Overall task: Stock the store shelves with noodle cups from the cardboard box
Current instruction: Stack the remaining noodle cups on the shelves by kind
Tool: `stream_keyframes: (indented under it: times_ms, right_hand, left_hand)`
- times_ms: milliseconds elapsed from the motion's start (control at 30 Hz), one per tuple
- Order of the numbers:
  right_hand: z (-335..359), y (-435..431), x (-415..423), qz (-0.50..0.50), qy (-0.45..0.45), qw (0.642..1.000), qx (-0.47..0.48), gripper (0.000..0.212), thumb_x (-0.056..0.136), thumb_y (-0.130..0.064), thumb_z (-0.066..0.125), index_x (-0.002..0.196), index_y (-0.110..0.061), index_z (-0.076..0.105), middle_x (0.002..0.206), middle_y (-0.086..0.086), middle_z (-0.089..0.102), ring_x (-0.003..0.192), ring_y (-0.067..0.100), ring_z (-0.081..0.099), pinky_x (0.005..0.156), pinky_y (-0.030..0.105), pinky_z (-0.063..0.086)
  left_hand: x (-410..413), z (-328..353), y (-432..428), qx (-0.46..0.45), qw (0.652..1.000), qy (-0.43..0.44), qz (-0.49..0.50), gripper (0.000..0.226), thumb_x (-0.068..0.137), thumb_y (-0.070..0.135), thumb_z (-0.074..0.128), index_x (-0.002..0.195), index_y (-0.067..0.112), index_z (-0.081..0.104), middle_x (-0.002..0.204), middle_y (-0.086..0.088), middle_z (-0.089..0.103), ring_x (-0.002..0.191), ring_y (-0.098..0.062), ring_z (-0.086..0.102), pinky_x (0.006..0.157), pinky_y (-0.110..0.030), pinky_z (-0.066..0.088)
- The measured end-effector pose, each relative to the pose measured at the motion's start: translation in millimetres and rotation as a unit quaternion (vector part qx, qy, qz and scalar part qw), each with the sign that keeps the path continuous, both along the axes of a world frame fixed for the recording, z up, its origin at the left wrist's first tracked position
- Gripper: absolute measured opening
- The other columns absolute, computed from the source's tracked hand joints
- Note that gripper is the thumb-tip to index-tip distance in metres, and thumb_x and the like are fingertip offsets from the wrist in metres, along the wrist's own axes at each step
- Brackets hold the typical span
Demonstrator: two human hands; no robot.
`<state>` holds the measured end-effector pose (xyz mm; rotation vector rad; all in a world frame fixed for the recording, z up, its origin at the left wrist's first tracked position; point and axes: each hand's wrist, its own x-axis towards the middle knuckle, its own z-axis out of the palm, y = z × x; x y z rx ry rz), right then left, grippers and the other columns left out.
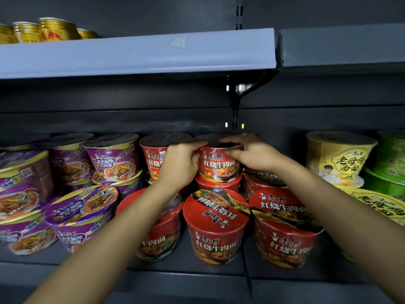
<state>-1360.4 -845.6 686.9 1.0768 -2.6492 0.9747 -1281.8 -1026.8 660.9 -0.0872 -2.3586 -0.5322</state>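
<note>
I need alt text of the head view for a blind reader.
The left hand and right hand grip a red round noodle cup stacked on another red cup on a dark metal shelf. Purple noodle cups stand at left, a yellow cup and green cups at right.

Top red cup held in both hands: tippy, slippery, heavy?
The red cup probably tips easily: narrow base, perched on a lower cup. Glossy wrap looks slippery. Likely light; left hand and right hand hold it at the rim.

Both hands (178, 164) (252, 153) grip red cup (218, 166) (top-stacked).
</note>
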Motion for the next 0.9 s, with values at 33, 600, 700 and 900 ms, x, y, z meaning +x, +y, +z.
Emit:
stream_keyframes:
  times_ms: [33,600,700,900]
  right_hand:
    - [0,0,2,-0.007,0.012,1.0,-0.009,0.037,0.094,-0.032,0.056,0.131,-0.034,0.053,0.133,-0.006,0.051,0.118,0.013,0.051,0.093,0.024,0.046]
    - [2,-70,116,0.001,0.087,0.993,-0.08,0.03,0.093,-0.021,0.059,0.122,-0.025,0.064,0.094,-0.028,0.068,0.095,-0.011,0.06,0.09,0.015,0.045]
    - [-9,-90,143,0.022,0.075,0.995,-0.064,0.032,0.092,-0.022,0.059,0.123,-0.027,0.062,0.127,-0.008,0.062,0.12,0.009,0.054,0.103,0.029,0.041]
    - [-29,-123,212,0.067,0.045,0.995,-0.061,0.032,0.092,-0.019,0.06,0.124,-0.024,0.063,0.125,-0.01,0.061,0.104,-0.007,0.051,0.087,0.007,0.04]
  left_hand:
    - [4,-1,-1,0.007,1.0,0.009,-0.005,0.041,0.089,0.002,0.056,0.127,0.017,0.061,0.12,-0.007,0.066,0.109,-0.024,0.062,0.097,-0.025,0.044]
    - [100,-5,-63,-0.034,0.999,0.01,0.025,0.031,0.089,0.012,0.061,0.119,0.017,0.066,0.12,-0.003,0.066,0.112,-0.021,0.06,0.097,-0.028,0.042]
    - [128,-12,-78,-0.04,0.999,-0.002,0.021,0.029,0.089,0.013,0.061,0.117,0.017,0.068,0.117,-0.003,0.068,0.109,-0.02,0.061,0.095,-0.027,0.042]
    - [188,-32,-106,-0.024,1.0,-0.013,-0.015,0.024,0.088,0.015,0.062,0.111,0.014,0.071,0.109,-0.003,0.071,0.102,-0.022,0.065,0.088,-0.029,0.045]
